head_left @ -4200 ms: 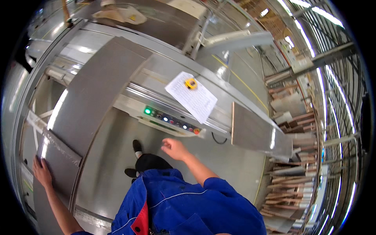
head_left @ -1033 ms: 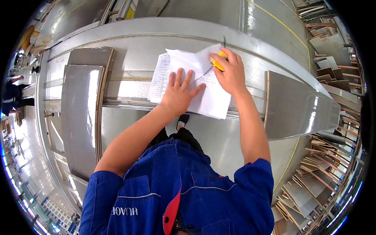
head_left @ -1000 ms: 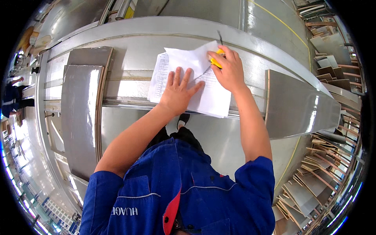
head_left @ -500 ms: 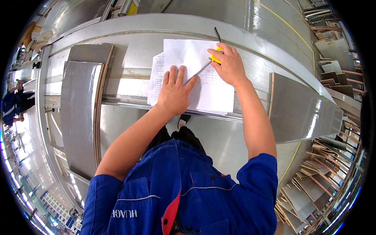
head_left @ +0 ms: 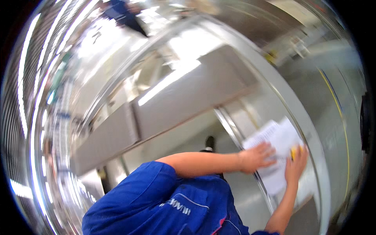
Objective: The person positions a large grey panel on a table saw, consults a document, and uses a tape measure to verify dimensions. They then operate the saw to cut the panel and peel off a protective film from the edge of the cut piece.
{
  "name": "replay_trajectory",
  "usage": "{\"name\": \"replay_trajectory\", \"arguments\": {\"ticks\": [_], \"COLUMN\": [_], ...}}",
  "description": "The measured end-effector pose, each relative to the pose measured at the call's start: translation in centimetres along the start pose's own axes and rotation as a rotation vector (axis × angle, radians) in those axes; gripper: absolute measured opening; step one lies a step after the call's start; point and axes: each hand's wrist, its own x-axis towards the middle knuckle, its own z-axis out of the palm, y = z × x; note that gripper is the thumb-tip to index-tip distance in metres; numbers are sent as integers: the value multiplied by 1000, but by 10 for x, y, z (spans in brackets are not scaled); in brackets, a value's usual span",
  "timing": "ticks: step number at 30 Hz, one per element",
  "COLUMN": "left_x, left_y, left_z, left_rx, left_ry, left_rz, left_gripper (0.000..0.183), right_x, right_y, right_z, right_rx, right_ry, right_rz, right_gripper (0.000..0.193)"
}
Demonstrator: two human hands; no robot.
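Head: left hand [head_left: 256, 158] spread on papers [head_left: 282, 145] (white, blurred); right hand [head_left: 296, 165] grips yellow object [head_left: 293, 152].

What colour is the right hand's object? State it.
The held object is yellow; the head view shows it best.

The right hand [head_left: 296, 163] hides much of a yellow tool [head_left: 293, 152], probably a tape measure; the left hand [head_left: 256, 158] covers part of the papers [head_left: 277, 179], whose print is blurred. A distant co-worker [head_left: 120, 12] is smeared.
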Motion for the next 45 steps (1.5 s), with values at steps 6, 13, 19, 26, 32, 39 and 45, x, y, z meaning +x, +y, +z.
{"name": "replay_trajectory", "arguments": {"ticks": [6,13,19,26,32,39,45], "left_x": [-167,-394,-576,-701,-725,-741,-758], "left_y": [-2,2,-16,-47,-83,-125,-142], "left_z": [-58,-115,-118,-112,-109,-113,-143], "left_rx": [-63,132,194,189,138,203,239], "left_ry": [303,605,621,613,562,553,467], "left_rz": [-377,-1021,-1438,-1606,-1659,-1706,-1723], "left_gripper": [77,85,87,92,94,95,88], "right_x": [-52,-49,-32,-14,20,82,95], "right_y": [-77,-331,-471,-585,-610,-650,-668], "right_z": [30,85,84,53,46,62,95], "right_rx": [454,1397,1844,2033,1897,1897,1781], "right_ry": [313,-254,-626,-418,-377,-516,-383], "right_rz": [-214,-154,579,788,772,792,553], "right_gripper": [53,62,88,76,76,75,82]}}
